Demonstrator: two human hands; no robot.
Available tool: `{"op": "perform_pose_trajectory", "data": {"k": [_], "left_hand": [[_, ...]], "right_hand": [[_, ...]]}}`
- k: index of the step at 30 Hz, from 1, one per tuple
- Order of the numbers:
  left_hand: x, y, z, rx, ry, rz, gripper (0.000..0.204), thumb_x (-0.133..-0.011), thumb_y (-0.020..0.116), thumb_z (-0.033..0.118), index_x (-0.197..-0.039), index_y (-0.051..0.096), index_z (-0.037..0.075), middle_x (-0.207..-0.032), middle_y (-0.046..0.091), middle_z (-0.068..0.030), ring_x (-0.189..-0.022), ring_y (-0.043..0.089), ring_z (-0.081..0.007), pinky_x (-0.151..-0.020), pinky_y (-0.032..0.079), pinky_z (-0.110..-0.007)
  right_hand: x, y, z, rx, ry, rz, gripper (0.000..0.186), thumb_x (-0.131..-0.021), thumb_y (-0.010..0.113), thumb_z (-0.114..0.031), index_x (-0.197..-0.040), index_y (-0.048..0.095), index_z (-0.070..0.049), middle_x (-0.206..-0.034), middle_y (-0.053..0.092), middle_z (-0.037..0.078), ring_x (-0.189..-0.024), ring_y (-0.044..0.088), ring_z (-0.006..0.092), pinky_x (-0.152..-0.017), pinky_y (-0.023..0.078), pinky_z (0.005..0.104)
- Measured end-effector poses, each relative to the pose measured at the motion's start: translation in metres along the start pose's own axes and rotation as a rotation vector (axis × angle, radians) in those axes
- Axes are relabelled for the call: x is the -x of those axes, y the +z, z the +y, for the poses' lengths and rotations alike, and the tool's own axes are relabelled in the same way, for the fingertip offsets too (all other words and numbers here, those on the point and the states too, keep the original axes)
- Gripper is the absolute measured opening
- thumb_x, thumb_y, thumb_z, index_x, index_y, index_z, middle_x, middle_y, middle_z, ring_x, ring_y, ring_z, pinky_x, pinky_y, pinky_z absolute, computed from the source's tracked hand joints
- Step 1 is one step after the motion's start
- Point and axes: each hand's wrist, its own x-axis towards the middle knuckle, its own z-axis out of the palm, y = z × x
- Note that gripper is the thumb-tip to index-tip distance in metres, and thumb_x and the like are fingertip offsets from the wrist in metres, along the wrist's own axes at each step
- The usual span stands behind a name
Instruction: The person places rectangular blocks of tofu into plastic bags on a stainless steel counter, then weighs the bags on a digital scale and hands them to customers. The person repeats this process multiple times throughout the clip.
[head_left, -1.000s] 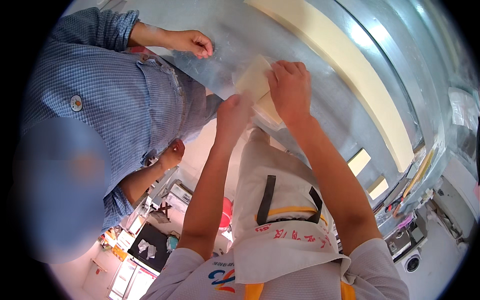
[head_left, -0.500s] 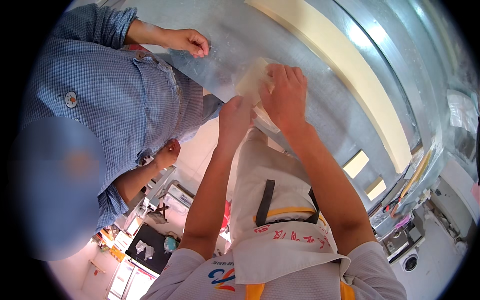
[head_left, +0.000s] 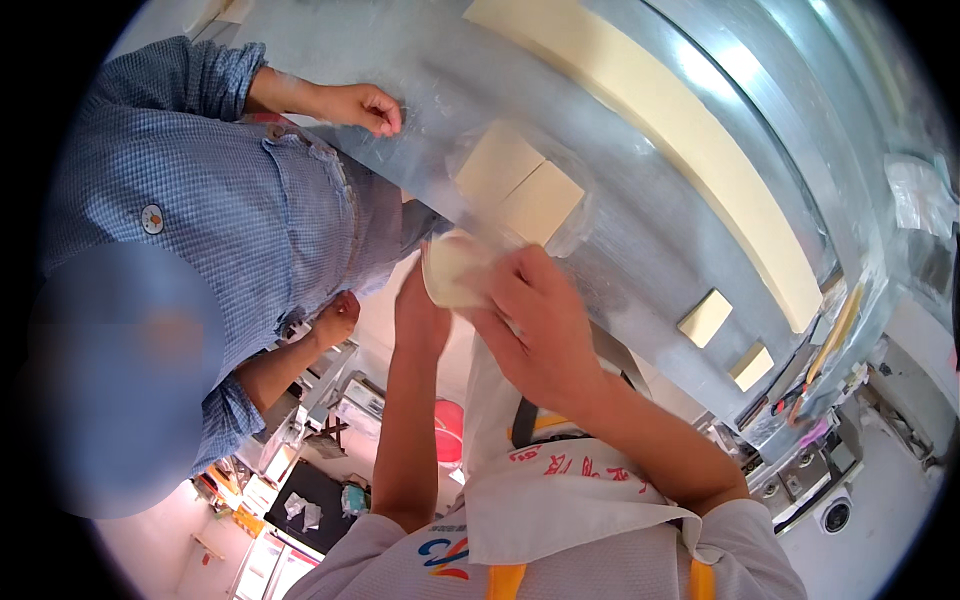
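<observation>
A pale, smooth-edged dough sheet point(head_left: 452, 272) is held up in front of me, just off the table's near edge. My left hand point(head_left: 421, 312) is closed on it from the left, with most fingers hidden behind it. On its right side, my right hand point(head_left: 545, 325) curls its fingers against the sheet, their tips smeared by motion. Beyond my hands, two squarish dough sheets point(head_left: 543, 203) lie side by side on clear plastic film point(head_left: 578, 236).
A long dough strip point(head_left: 690, 155) curves across the metal table point(head_left: 620, 210). Two small dough pieces point(head_left: 706, 318) sit near its right end, beside tools point(head_left: 835, 330). At the left stands a person in a blue checked top point(head_left: 220, 190), one hand point(head_left: 365, 108) over the table.
Both hands have come back toward me from the plastic-wrapped stack, bringing a dough sheet. The squarish sheets on the film are now uncovered to view. The other person's upper hand shifted slightly left.
</observation>
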Motion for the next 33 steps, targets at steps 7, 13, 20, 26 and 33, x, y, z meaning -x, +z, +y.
{"op": "perform_pose_trajectory", "data": {"k": [7,13,20,26,33], "left_hand": [[0.063,0.098,-0.057,0.401,-0.516,-0.384,0.065,-0.11,0.054,0.049,-0.151,0.049,-0.003,-0.148,0.059,-0.0153,-0.134,0.06,-0.0289,-0.116,0.047,-0.045],[0.068,0.163,-0.193,-0.213,-0.569,-0.402,0.042,-0.112,0.057,0.027,-0.142,0.056,-0.002,-0.134,0.067,-0.0121,-0.122,0.068,-0.0231,-0.106,0.058,-0.041],[0.073,0.235,-0.26,-0.443,-0.451,-0.345,0.038,-0.11,0.059,0.025,-0.136,0.059,-0.002,-0.121,0.07,-0.013,-0.109,0.071,-0.0223,-0.099,0.06,-0.039],[0.037,0.262,-0.236,-1.218,-0.07,-0.487,0.038,-0.103,0.064,0.028,-0.126,0.069,-0.002,-0.113,0.076,-0.0186,-0.106,0.073,-0.0279,-0.093,0.057,-0.039],[-0.015,0.313,-0.234,-1.577,0.313,-0.924,0.034,-0.098,0.066,0.029,-0.115,0.074,0.001,-0.107,0.071,-0.0187,-0.102,0.067,-0.0359,-0.092,0.053,-0.043]], "right_hand": [[0.096,-0.089,0.038,-0.092,0.448,0.085,0.027,-0.096,0.075,-0.007,-0.122,0.072,-0.002,-0.108,0.072,0.012,-0.096,0.069,0.018,-0.085,0.055,0.0307],[0.188,-0.188,0.14,0.005,0.692,0.228,0.028,-0.099,0.073,-0.012,-0.123,0.07,0.002,-0.1,0.076,0.009,-0.091,0.067,0.013,-0.085,0.055,0.0306],[0.224,-0.264,0.195,0.073,0.588,0.271,0.028,-0.097,0.073,-0.017,-0.114,0.07,0.005,-0.097,0.077,0.016,-0.087,0.073,0.022,-0.08,0.056,0.0361],[0.267,-0.22,0.212,-0.602,0.815,0.537,0.031,-0.097,0.076,-0.013,-0.119,0.062,0.005,-0.107,0.074,0.012,-0.093,0.073,0.0214,-0.084,0.06,0.0341],[0.251,-0.183,0.194,-1.18,0.814,0.794,0.034,-0.102,0.072,-0.017,-0.124,0.058,0.005,-0.114,0.072,0.014,-0.101,0.075,0.022,-0.09,0.063,0.035]]}}
